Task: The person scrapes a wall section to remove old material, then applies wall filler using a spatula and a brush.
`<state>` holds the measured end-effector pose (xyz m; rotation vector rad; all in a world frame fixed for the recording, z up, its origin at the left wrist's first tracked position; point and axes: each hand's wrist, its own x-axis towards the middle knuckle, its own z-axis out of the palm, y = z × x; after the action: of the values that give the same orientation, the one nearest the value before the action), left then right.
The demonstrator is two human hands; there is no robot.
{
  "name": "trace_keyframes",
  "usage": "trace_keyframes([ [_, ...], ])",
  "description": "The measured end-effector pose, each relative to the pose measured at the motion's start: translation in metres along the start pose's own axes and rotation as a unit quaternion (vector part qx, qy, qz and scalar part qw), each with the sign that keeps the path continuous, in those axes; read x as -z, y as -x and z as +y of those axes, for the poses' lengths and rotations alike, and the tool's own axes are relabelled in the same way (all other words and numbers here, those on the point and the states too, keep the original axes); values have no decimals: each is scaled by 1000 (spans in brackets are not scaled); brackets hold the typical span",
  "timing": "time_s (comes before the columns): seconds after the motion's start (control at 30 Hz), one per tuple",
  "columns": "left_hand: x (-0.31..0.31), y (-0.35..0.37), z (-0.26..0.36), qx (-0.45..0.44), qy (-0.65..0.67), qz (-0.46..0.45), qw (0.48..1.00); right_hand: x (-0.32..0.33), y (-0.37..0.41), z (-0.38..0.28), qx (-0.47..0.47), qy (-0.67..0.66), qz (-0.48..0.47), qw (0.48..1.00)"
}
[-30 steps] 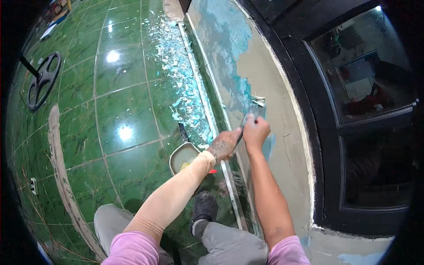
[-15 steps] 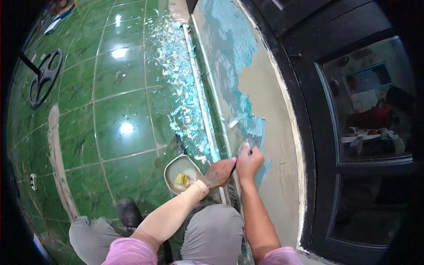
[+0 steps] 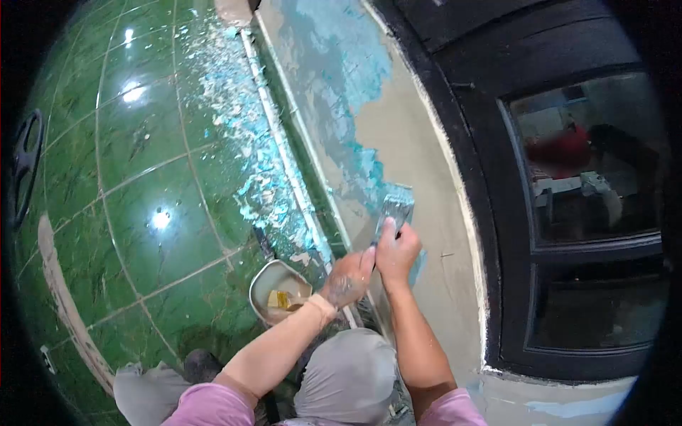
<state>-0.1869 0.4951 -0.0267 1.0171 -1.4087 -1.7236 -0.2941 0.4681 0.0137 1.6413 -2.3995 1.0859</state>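
A scraper [image 3: 398, 203] lies with its wide blade against the wall, at the lower edge of the peeling turquoise paint [image 3: 368, 170]. My right hand [image 3: 398, 254] is closed around it just behind the blade, the thumb stretched along it. My left hand [image 3: 349, 275] is closed on the rear end of the dark handle, close against the right hand. The fingers partly hide the handle. Below my left hand, on the floor, stands a pan [image 3: 264, 292] holding cloudy liquid and a yellow sponge-like block [image 3: 278, 299].
Paint flakes [image 3: 266, 188] cover the green tiles [image 3: 153, 248] along a white-edged ledge [image 3: 280, 153]. Right of the bare plaster [image 3: 426, 156] is a black door [image 3: 490, 213] with glass panes. My knee [image 3: 346, 373] is close below the hands. A black wheel-like object [image 3: 27, 167] is at far left.
My view has shifted, so floor and wall appear further left. The scraper's blade now lies higher on the paint edge and more of it shows. Both hands keep their hold.
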Motion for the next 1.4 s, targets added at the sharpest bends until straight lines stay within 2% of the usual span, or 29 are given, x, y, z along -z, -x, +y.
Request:
trace_keyframes([
  [0.07,12,-24,-6,-71,1,23,997,-9,-14,3,46,52,-1,998],
  [0.1,16,-26,-11,-92,2,28,995,-10,-7,7,26,45,2,999],
  [0.17,16,-17,-8,-7,55,4,998,-18,-9,7,7,14,20,1000],
  [0.2,1,-5,-14,-64,33,49,996,-8,0,5,-12,28,5,1000],
  [0.23,-11,-4,-20,-117,13,92,989,-15,-16,-1,18,36,9,999],
  [0.27,-20,-10,-28,-125,43,110,985,-15,-22,0,39,52,11,998],
  [0.3,-18,-13,-26,-120,33,93,988,-13,-15,5,47,75,10,996],
  [0.33,-8,-18,-21,-106,22,72,992,-26,-27,-4,26,26,6,999],
  [0.4,18,-33,-13,-92,-7,44,995,-16,-6,-2,-4,44,4,999],
  [0.43,9,-26,-16,-223,-63,120,965,-19,-11,-6,3,40,12,999],
  [0.47,7,-25,-22,-122,-44,47,990,-19,-2,5,5,-41,16,999],
  [0.5,17,-14,-4,-12,-19,-35,999,-22,-13,2,14,-5,13,1000],
  [0.57,42,-32,11,-3,4,-37,999,-28,-21,0,16,72,-6,997],
  [0.6,47,-34,9,8,14,-42,999,-23,-9,4,-2,66,-12,998],
  [0.7,1,-24,-33,-168,-34,61,983,-17,-9,-7,-18,24,-13,999],
  [0.73,-1,-24,-32,-144,-81,71,984,-18,-8,-9,-11,-27,-3,1000],
  [0.83,40,-48,-2,-58,-32,-25,998,-32,-34,-14,-9,25,-34,999],
  [0.9,37,-40,6,3,14,-31,999,-35,-26,2,2,-24,-19,1000],
  [0.97,-8,-40,-41,-172,-32,114,978,-28,-23,0,39,-26,-2,999],
  [1.0,15,-39,-17,-148,-3,57,987,-25,-26,-7,48,-13,-1,999],
  [1.1,25,-53,-23,-120,-106,-52,986,-43,-53,-23,-30,11,-64,997],
  [1.13,35,-64,-20,-125,-147,-71,979,-32,-39,-19,7,96,-29,995],
  [1.17,7,-51,-51,-254,-134,68,955,-34,-37,-20,29,52,-22,998],
  [1.23,7,-48,-34,-174,-8,42,984,-28,-27,-13,45,-12,-13,999],
  [1.33,10,-20,-11,-37,39,-65,996,-36,-40,-9,15,25,-13,999],
  [1.4,39,-35,7,28,49,-103,993,-48,-48,-13,8,-8,-15,1000],
])
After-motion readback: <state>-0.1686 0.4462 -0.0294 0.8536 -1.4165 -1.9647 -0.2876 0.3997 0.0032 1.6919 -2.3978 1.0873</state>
